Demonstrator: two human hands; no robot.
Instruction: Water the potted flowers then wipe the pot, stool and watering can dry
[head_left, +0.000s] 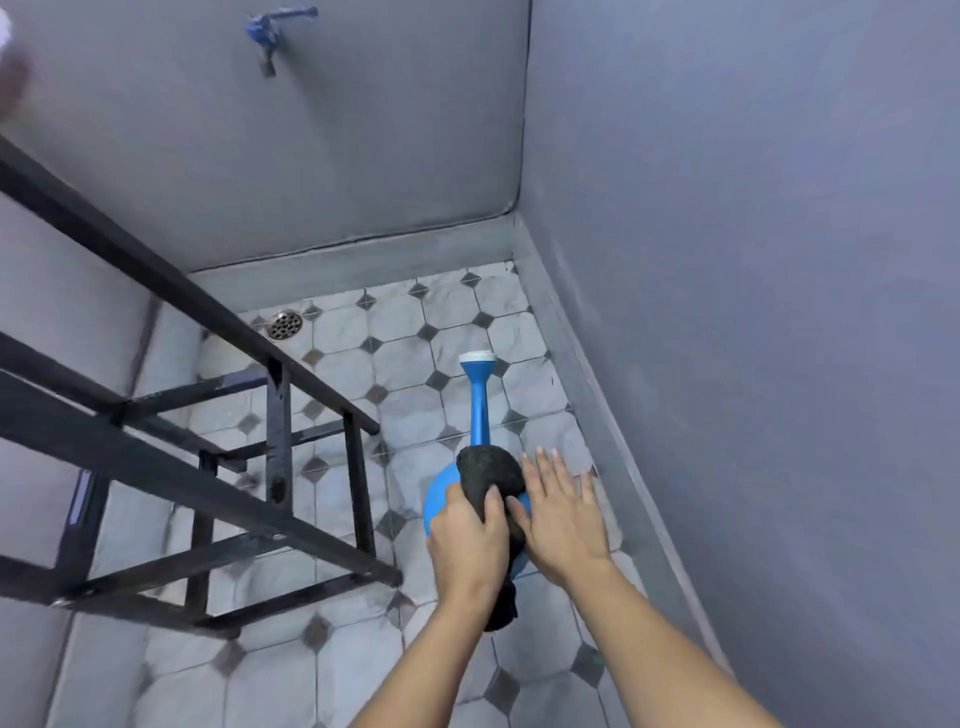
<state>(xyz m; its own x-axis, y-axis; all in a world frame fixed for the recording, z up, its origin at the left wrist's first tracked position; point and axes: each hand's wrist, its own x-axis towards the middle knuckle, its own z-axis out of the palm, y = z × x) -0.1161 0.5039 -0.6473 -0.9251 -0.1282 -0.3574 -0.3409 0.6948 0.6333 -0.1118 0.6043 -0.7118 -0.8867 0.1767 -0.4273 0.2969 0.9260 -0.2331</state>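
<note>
A blue watering can (479, 405) stands on the tiled floor, its long spout with a white rose pointing away from me. A black cloth (488, 473) lies over the top of the can's round body. My left hand (467, 535) grips the cloth and presses it on the can. My right hand (563, 512) rests flat with spread fingers on the right side of the can and the cloth's edge. The black metal stool (280, 431) stands to the left. No flower pot is in view.
A blue tap (270, 31) is fixed high on the back wall. A round floor drain (284, 325) sits in the far left corner. Grey walls close in at the back and right, with a raised kerb (597, 374) along them.
</note>
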